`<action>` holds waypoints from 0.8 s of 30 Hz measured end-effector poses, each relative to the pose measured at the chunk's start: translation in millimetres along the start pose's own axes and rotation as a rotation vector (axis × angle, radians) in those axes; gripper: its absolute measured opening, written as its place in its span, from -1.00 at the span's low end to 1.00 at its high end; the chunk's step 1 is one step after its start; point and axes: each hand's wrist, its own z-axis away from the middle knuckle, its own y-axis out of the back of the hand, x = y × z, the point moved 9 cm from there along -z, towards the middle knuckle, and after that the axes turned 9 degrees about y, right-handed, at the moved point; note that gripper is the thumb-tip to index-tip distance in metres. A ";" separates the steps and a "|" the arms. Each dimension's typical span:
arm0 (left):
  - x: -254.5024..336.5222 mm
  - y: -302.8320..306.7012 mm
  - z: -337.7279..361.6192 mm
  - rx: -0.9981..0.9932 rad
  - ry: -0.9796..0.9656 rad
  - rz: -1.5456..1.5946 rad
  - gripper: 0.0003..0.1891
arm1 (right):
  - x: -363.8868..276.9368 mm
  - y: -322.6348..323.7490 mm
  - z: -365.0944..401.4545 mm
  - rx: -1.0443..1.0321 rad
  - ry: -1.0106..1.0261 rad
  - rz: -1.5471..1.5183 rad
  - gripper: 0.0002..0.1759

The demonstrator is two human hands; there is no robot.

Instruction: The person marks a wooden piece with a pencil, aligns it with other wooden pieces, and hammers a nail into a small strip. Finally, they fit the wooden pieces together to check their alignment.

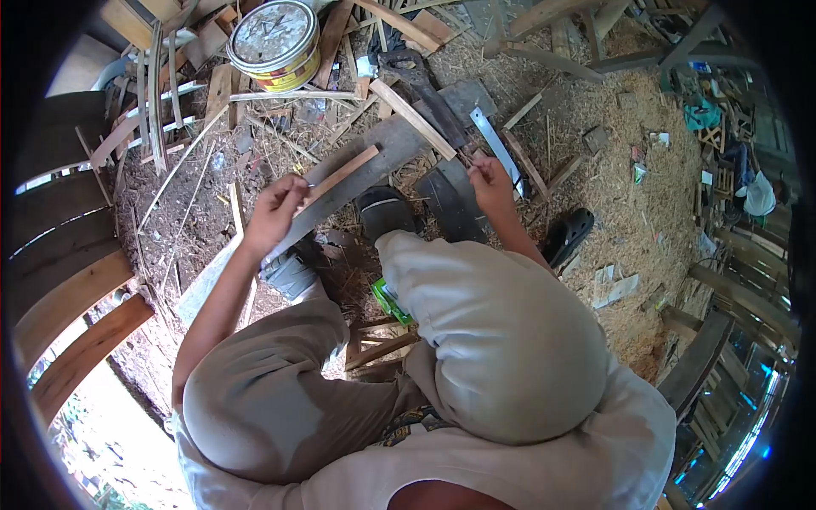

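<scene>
My left hand is closed, thumb and fingers pinched together beside the near end of a thin reddish wood strip. A tiny shiny bit shows at its fingertips, too small to name. That strip lies along a long grey board on the ground. Across from it, my right hand is also closed in a pinch; what sits between its fingers is too small to make out. Close to the right hand are a pale wood strip, a handsaw and a flat whitish strip.
A yellow-and-red bucket with a pale, littered lid stands at the upper left. Wood offcuts and shavings cover the ground. A black clog lies at the right. A green packet is between my legs. Curved wooden pieces are at the left.
</scene>
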 end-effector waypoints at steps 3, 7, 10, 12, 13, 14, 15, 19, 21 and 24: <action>29.4 36.3 18.2 0.081 -0.040 -0.048 -0.80 | -0.5 2.2 37.5 -0.110 -0.072 0.251 -0.79; 55.6 73.1 47.6 0.190 0.007 0.040 -0.87 | 22.4 -20.2 86.9 -0.219 -0.120 0.248 -0.78; 74.2 90.3 76.6 0.229 0.029 0.096 -0.88 | 22.9 -30.0 109.3 -0.255 -0.157 0.229 -0.77; 84.7 99.4 98.1 0.198 0.055 0.162 -0.89 | 6.5 -35.1 115.7 -0.287 -0.190 0.212 -0.77; 92.0 104.2 109.4 0.193 0.053 0.165 -0.88 | -0.9 -36.1 118.5 -0.281 -0.191 0.208 -0.77; 99.3 108.6 121.0 0.186 0.054 0.168 -0.86 | -11.3 -35.9 119.4 -0.263 -0.147 0.217 -0.77; 110.8 110.7 131.8 0.144 0.057 0.134 -0.86 | -19.3 -34.5 119.0 -0.247 -0.101 0.225 -0.77; 168.9 95.7 176.2 0.099 0.062 0.055 -0.88 | -31.4 -36.6 123.2 -0.175 -0.041 0.255 -0.76; 186.6 82.2 184.8 0.109 0.040 0.061 -0.89 | -26.9 -36.7 127.5 -0.125 -0.124 0.233 -0.75; 188.3 58.3 171.3 0.102 0.043 0.107 -0.89 | -20.9 -49.7 138.5 -0.143 -0.101 0.254 -0.79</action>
